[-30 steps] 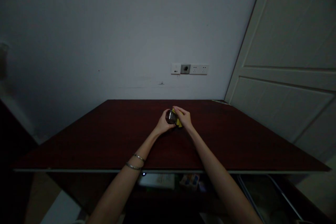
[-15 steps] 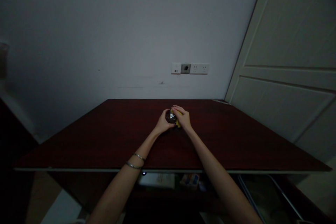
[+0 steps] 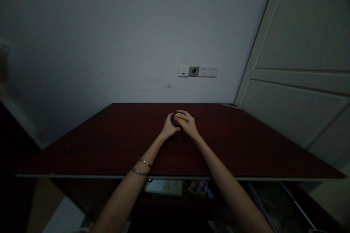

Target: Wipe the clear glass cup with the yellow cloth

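Near the middle of the dark red table (image 3: 115, 142), my left hand (image 3: 168, 127) is curled around a small, dark, round object (image 3: 174, 121). Its kind cannot be made out in the dim light. My right hand (image 3: 189, 125) is closed on a yellow cloth (image 3: 180, 117) and presses it against the top right of the round object. The fingers of both hands hide much of what they hold. Two thin bangles (image 3: 140, 171) circle my left wrist.
Behind the table rises a pale wall with a row of sockets (image 3: 198, 71). A cream panelled door (image 3: 298, 80) stands at the right. Under the tabletop, a shelf holds a white box (image 3: 164, 187) and a small colourful pack (image 3: 198, 188).
My right hand has shifted slightly left, taking the yellow cloth further over the round object. The shiny patch visible before is now covered. My left hand has moved slightly left.
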`<action>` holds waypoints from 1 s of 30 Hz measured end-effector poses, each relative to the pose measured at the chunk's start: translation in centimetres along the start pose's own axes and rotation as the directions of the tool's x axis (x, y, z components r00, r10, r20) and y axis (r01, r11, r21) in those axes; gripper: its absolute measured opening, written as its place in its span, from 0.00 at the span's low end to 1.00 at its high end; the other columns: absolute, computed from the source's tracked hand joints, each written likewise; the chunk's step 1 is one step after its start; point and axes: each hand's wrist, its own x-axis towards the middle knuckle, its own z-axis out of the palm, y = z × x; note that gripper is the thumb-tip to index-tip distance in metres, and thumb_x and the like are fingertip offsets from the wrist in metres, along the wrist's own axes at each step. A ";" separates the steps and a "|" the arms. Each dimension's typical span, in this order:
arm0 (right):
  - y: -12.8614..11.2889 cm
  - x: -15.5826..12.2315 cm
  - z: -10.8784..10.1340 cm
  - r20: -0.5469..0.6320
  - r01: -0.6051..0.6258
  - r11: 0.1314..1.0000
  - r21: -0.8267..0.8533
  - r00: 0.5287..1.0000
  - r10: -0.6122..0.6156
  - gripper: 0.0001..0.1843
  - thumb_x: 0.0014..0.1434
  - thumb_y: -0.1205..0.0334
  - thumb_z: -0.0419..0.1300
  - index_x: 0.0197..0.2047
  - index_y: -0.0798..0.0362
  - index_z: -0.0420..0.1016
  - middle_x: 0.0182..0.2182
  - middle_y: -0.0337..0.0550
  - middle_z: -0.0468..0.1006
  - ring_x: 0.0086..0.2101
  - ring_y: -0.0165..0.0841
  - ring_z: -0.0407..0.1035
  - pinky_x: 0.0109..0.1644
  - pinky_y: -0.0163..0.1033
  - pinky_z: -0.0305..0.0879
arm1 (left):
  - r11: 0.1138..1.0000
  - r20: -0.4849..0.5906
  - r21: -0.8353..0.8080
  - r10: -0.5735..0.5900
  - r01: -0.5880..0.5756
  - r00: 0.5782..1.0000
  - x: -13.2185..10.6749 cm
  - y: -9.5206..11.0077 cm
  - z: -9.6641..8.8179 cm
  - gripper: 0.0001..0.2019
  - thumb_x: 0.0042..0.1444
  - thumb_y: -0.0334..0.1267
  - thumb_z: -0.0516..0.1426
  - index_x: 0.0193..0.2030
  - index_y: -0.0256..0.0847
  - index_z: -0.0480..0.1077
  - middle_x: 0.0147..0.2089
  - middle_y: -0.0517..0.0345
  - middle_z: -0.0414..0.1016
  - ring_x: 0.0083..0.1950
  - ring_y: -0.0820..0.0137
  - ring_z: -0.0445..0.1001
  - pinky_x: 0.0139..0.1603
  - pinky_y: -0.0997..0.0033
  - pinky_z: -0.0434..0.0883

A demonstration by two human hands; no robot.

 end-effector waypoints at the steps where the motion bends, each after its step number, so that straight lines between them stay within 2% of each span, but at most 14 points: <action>1: 0.2 0.1 0.0 -0.034 -0.037 0.999 0.022 0.999 0.038 0.09 0.50 0.59 0.59 0.35 0.49 0.78 0.44 0.44 0.73 0.44 0.35 0.68 0.50 0.41 0.63 | 1.000 0.009 0.001 0.008 -0.008 1.000 -0.1 0.2 0.0 0.39 0.26 0.26 0.65 0.51 0.37 0.57 0.48 0.49 0.67 0.48 0.64 0.68 0.50 0.62 0.63; 4: 1.1 0.6 -0.1 -0.098 -0.151 0.981 0.126 0.982 0.164 0.10 0.49 0.57 0.60 0.34 0.51 0.78 0.42 0.46 0.75 0.44 0.36 0.68 0.51 0.42 0.62 | 1.000 0.040 -0.004 0.015 -0.015 0.999 -0.3 1.2 0.2 0.39 0.26 0.25 0.66 0.49 0.36 0.58 0.48 0.49 0.67 0.48 0.64 0.68 0.51 0.63 0.64; 8: 1.9 1.0 -0.6 -0.098 -0.278 0.919 0.281 0.944 0.315 0.13 0.48 0.55 0.60 0.36 0.52 0.78 0.41 0.46 0.76 0.44 0.37 0.68 0.51 0.44 0.62 | 0.998 0.047 -0.027 -0.050 0.051 0.998 -0.6 2.5 0.4 0.38 0.25 0.26 0.67 0.48 0.34 0.58 0.47 0.48 0.68 0.46 0.66 0.69 0.49 0.65 0.65; 10: 1.9 1.0 -0.8 -0.083 -0.273 0.906 0.323 0.946 0.315 0.13 0.48 0.55 0.61 0.36 0.52 0.77 0.43 0.46 0.75 0.45 0.38 0.68 0.51 0.44 0.62 | 0.994 0.049 -0.056 -0.088 0.091 0.995 -0.7 2.9 0.5 0.36 0.26 0.27 0.67 0.47 0.34 0.59 0.45 0.48 0.70 0.43 0.67 0.71 0.48 0.65 0.66; 14: 1.2 1.1 -1.1 -0.017 -0.196 0.928 0.318 0.977 0.212 0.11 0.47 0.57 0.62 0.34 0.51 0.78 0.45 0.46 0.73 0.46 0.37 0.67 0.51 0.42 0.62 | 0.982 0.050 -0.150 -0.110 0.116 0.993 -0.7 3.1 0.4 0.33 0.29 0.30 0.67 0.46 0.32 0.60 0.43 0.48 0.71 0.41 0.68 0.72 0.46 0.65 0.68; 17: 0.9 1.1 -1.1 0.006 -0.204 0.924 0.324 0.977 0.214 0.11 0.46 0.57 0.62 0.34 0.51 0.78 0.45 0.45 0.73 0.46 0.37 0.67 0.51 0.41 0.63 | 0.981 0.027 -0.148 -0.121 0.124 0.992 -0.6 3.1 0.3 0.33 0.30 0.31 0.67 0.46 0.32 0.61 0.42 0.48 0.72 0.40 0.68 0.72 0.46 0.65 0.68; 20: 1.1 1.0 -0.9 -0.052 -0.279 0.886 0.370 0.946 0.320 0.13 0.46 0.55 0.62 0.35 0.51 0.78 0.44 0.45 0.74 0.46 0.37 0.67 0.52 0.42 0.63 | 0.988 0.033 -0.108 -0.106 0.109 0.994 -0.7 3.1 0.4 0.33 0.29 0.31 0.67 0.46 0.32 0.63 0.42 0.48 0.72 0.41 0.67 0.72 0.47 0.65 0.68; 23: 1.6 0.9 -0.7 -0.095 -0.378 0.825 0.420 0.886 0.454 0.16 0.46 0.53 0.62 0.38 0.51 0.77 0.41 0.45 0.76 0.43 0.37 0.69 0.50 0.43 0.64 | 0.990 0.070 -0.111 -0.078 0.085 0.995 -0.8 3.2 0.4 0.33 0.28 0.32 0.67 0.47 0.32 0.63 0.43 0.48 0.72 0.42 0.67 0.72 0.47 0.65 0.67; 25: 1.8 0.9 -0.6 -0.104 -0.398 0.813 0.424 0.871 0.480 0.17 0.45 0.53 0.62 0.38 0.52 0.77 0.40 0.45 0.77 0.42 0.37 0.70 0.49 0.43 0.65 | 0.989 0.070 -0.113 -0.088 0.095 0.994 -0.8 3.1 0.5 0.34 0.28 0.33 0.67 0.47 0.32 0.64 0.43 0.48 0.72 0.42 0.67 0.72 0.47 0.65 0.67; 28: 1.6 0.9 -0.6 -0.088 -0.336 0.862 0.380 0.915 0.395 0.15 0.46 0.54 0.62 0.36 0.52 0.77 0.42 0.46 0.75 0.45 0.37 0.68 0.50 0.42 0.64 | 0.989 0.039 -0.098 -0.109 0.112 0.993 -0.7 2.8 0.4 0.32 0.29 0.33 0.67 0.45 0.31 0.65 0.42 0.48 0.73 0.41 0.68 0.72 0.46 0.66 0.68; 30: 1.3 0.9 -0.7 -0.037 -0.280 0.900 0.333 0.950 0.310 0.13 0.45 0.55 0.63 0.34 0.52 0.78 0.45 0.46 0.74 0.46 0.38 0.67 0.51 0.42 0.63 | 0.991 0.014 -0.074 -0.109 0.109 0.994 -0.4 2.3 0.2 0.29 0.30 0.35 0.67 0.43 0.32 0.67 0.40 0.49 0.73 0.39 0.69 0.72 0.43 0.68 0.68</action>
